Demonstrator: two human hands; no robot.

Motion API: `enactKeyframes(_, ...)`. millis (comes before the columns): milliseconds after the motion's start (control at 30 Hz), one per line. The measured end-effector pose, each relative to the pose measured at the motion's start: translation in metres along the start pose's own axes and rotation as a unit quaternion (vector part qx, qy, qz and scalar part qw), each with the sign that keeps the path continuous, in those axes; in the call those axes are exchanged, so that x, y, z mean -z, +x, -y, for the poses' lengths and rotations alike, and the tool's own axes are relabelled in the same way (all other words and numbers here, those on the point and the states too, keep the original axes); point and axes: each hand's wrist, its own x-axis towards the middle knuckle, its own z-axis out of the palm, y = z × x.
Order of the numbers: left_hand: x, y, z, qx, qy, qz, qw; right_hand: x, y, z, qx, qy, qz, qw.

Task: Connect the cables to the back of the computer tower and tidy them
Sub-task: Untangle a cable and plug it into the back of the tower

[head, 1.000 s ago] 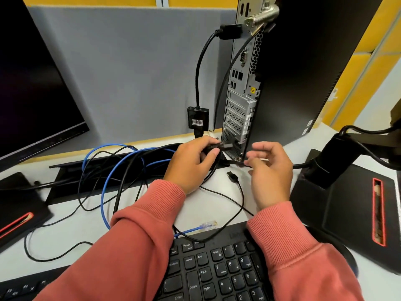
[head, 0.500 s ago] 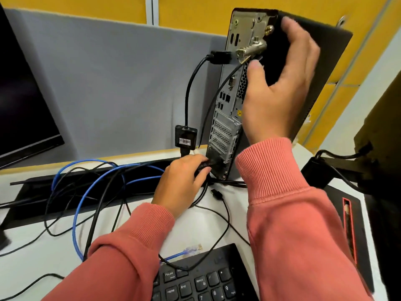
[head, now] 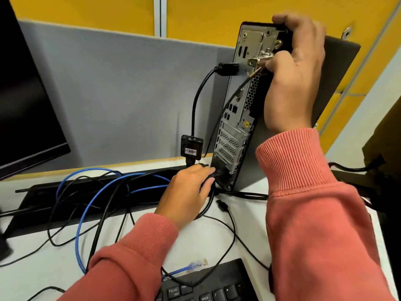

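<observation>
The black computer tower [head: 235,131] stands upright on the desk with its metal back panel facing me. My right hand [head: 295,70] grips the tower's top rear corner, fingers curled over the top and thumb near a metal lock fitting [head: 259,59]. My left hand [head: 191,190] holds a black power plug [head: 213,173] against the socket at the bottom of the panel. A black adapter cable [head: 227,69] is plugged in higher up, and its box [head: 192,147] hangs below. A loose black connector [head: 221,205] and a blue network cable end [head: 196,265] lie on the desk.
Tangled black cables and a blue cable [head: 91,205] lie over a black cable tray slot [head: 28,203] on the white desk. A monitor [head: 23,105] stands at the left, a keyboard [head: 208,285] at the front edge, a dark monitor arm base [head: 373,179] at the right.
My right hand rose from the cable near the tower's base to the top rear corner and now grips it. My left hand stayed at the bottom socket with the plug.
</observation>
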Motion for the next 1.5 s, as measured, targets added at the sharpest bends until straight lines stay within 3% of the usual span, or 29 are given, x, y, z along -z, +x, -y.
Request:
enactKeyframes(600, -0.007, 0.002, -0.015, 0.025, -0.004, 0.003, 1.000, -0.008, -0.001, -0.004, 0.021, -0.021, -0.035, 0.999)
enactKeyframes(733, -0.003, 0.001, -0.016, 0.060, -0.069, 0.002, 0.996, -0.008, 0.000, -0.003, 0.021, -0.026, -0.038, 0.999)
enactKeyframes(867, 0.004, -0.001, -0.008, 0.102, -0.034, 0.004, 0.994, -0.008, -0.001, -0.004, 0.020, -0.027, -0.038, 0.999)
enactKeyframes(1500, 0.003, -0.003, -0.011, 0.066, -0.024, 0.018, 0.997, -0.012, -0.002, 0.000, 0.001, -0.007, -0.052, 0.999)
